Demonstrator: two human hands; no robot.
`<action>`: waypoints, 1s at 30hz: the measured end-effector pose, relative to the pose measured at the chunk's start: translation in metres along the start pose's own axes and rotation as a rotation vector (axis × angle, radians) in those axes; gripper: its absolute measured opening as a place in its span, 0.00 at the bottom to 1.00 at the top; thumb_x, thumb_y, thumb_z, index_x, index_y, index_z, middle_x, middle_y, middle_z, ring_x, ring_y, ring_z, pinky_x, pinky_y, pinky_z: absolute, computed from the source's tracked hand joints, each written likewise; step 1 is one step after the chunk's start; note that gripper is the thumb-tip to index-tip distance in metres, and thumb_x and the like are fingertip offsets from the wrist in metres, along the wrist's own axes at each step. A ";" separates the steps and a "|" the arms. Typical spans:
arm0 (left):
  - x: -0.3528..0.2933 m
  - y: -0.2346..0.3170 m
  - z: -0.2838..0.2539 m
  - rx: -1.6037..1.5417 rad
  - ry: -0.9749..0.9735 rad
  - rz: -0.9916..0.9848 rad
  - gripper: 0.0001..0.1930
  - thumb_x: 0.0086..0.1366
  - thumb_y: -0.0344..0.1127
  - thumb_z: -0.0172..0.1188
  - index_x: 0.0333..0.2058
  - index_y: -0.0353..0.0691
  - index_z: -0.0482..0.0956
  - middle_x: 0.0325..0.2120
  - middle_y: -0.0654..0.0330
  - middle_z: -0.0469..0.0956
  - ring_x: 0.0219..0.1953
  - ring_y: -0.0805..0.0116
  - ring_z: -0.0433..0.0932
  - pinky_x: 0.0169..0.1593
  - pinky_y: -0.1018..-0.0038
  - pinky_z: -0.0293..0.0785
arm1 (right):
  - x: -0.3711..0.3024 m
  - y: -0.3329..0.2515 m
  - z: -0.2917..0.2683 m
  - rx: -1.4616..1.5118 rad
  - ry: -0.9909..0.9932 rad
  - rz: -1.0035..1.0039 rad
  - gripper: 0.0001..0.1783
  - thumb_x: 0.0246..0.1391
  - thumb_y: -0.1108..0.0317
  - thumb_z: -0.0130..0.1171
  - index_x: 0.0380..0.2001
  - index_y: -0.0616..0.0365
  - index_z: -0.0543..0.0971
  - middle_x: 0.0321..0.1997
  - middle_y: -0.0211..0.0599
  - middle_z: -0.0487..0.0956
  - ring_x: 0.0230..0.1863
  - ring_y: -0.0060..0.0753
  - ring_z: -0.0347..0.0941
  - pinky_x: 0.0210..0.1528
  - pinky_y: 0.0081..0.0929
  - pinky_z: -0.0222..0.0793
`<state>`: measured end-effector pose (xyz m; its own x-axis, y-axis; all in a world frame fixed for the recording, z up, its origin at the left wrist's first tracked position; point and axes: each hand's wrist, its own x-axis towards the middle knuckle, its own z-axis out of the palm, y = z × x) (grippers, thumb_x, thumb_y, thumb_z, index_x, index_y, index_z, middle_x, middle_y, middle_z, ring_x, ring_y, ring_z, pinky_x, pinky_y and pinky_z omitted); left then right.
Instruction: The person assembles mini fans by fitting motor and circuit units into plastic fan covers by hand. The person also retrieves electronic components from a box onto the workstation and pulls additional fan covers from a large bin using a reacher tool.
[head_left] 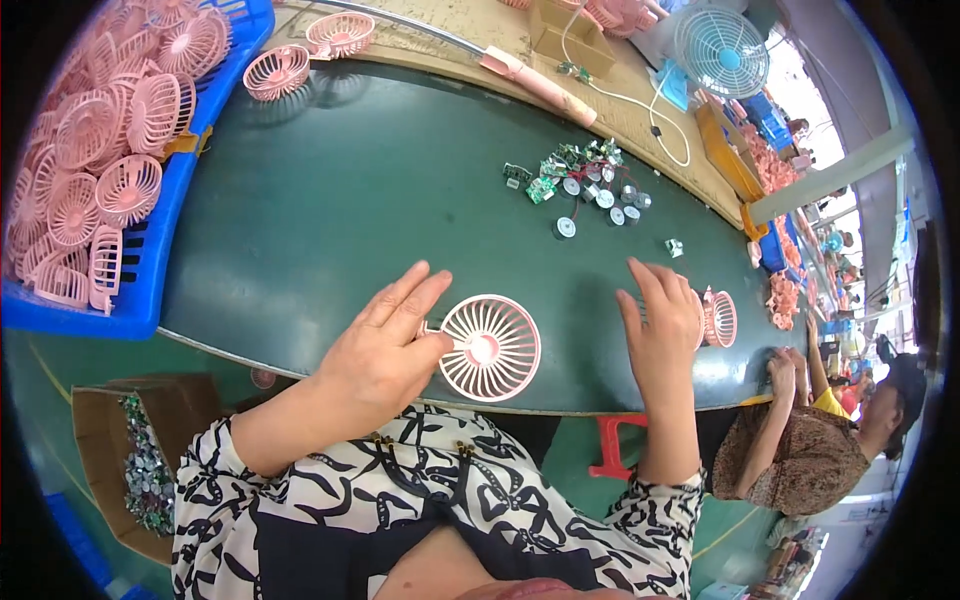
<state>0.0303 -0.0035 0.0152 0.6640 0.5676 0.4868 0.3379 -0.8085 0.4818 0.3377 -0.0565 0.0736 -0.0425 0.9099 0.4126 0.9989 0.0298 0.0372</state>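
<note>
A round pink plastic fan grille (490,347) lies near the table's front edge, its slotted face up. My left hand (385,345) holds it at its left side, the thumb over the short tab there and the other fingers stretched past it. To the right, my right hand (660,320) is over the table with its fingers apart and nothing seen in them. Just beyond that hand stands another pink fan grille (720,318), partly hidden by it. A pile of small green circuit boards and round silver motors (605,197) with wires lies farther back on the dark green table (380,190).
A blue crate (190,215) heaped with pink grilles stands at the left. Two joined grilles (278,72) lie at the back. A pink tube-shaped piece (540,85) lies along the ledge. Below left is a cardboard box (105,440) of parts. Another person (800,440) sits at right.
</note>
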 end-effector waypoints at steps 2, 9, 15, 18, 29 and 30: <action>-0.004 -0.004 -0.005 -0.093 -0.034 -0.023 0.12 0.55 0.26 0.64 0.39 0.38 0.77 0.52 0.48 0.73 0.59 0.45 0.70 0.60 0.50 0.68 | 0.037 0.002 0.008 -0.014 0.005 -0.023 0.18 0.51 0.69 0.64 0.47 0.57 0.79 0.44 0.39 0.79 0.45 0.43 0.74 0.47 0.39 0.68; -0.015 -0.019 -0.012 -0.149 -0.040 0.029 0.11 0.57 0.30 0.64 0.40 0.40 0.78 0.48 0.53 0.76 0.55 0.52 0.74 0.59 0.50 0.69 | 0.122 0.038 0.062 -0.105 0.027 0.053 0.14 0.53 0.68 0.61 0.44 0.57 0.81 0.42 0.43 0.79 0.47 0.48 0.75 0.49 0.41 0.72; -0.018 -0.026 -0.016 -0.179 -0.041 0.082 0.11 0.56 0.30 0.64 0.39 0.39 0.78 0.47 0.53 0.76 0.54 0.53 0.74 0.60 0.51 0.68 | 0.134 0.055 0.055 0.362 -0.007 0.351 0.07 0.55 0.69 0.60 0.32 0.60 0.84 0.32 0.38 0.84 0.37 0.30 0.78 0.42 0.27 0.69; -0.020 -0.026 -0.016 -0.187 -0.033 0.087 0.11 0.56 0.30 0.63 0.39 0.38 0.78 0.47 0.53 0.76 0.55 0.53 0.74 0.60 0.51 0.68 | 0.133 0.046 0.025 0.868 0.152 0.426 0.09 0.60 0.66 0.60 0.32 0.62 0.82 0.31 0.26 0.80 0.35 0.19 0.74 0.42 0.20 0.67; -0.019 -0.024 -0.005 -0.229 -0.131 0.189 0.11 0.54 0.31 0.65 0.37 0.41 0.79 0.45 0.54 0.78 0.53 0.54 0.76 0.59 0.54 0.69 | 0.061 -0.064 0.045 0.438 -0.272 -0.264 0.14 0.49 0.74 0.65 0.42 0.60 0.79 0.44 0.43 0.78 0.47 0.48 0.75 0.50 0.36 0.71; -0.018 -0.024 -0.004 -0.230 -0.135 0.205 0.11 0.55 0.33 0.65 0.37 0.38 0.78 0.45 0.52 0.78 0.53 0.53 0.76 0.59 0.55 0.69 | 0.059 -0.067 0.041 0.484 -0.258 -0.292 0.17 0.48 0.74 0.66 0.44 0.59 0.79 0.46 0.44 0.78 0.49 0.48 0.74 0.52 0.36 0.70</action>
<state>0.0075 0.0062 -0.0016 0.7899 0.3588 0.4974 0.0387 -0.8386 0.5434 0.2692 0.0118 0.0585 -0.3696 0.9046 0.2124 0.8458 0.4222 -0.3262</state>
